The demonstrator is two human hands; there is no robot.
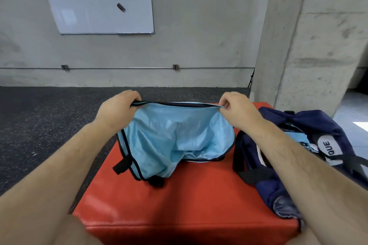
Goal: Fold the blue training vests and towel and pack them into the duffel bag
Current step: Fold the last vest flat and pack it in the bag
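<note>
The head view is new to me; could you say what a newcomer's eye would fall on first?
The light blue vest, centre, held by its dark-trimmed top edge between left grip and right grip. Beneath lies the bright red pad, with the open navy duffel bag on its right side.

This looks like a gym or training room: a black speckled rubber floor (pixel 39 125), a red padded box (pixel 179 205), a bare concrete wall (pixel 199 26) and pillar (pixel 318 45), a whiteboard (pixel 95 0) on the wall, and a navy duffel bag (pixel 310 125) on the box.
</note>
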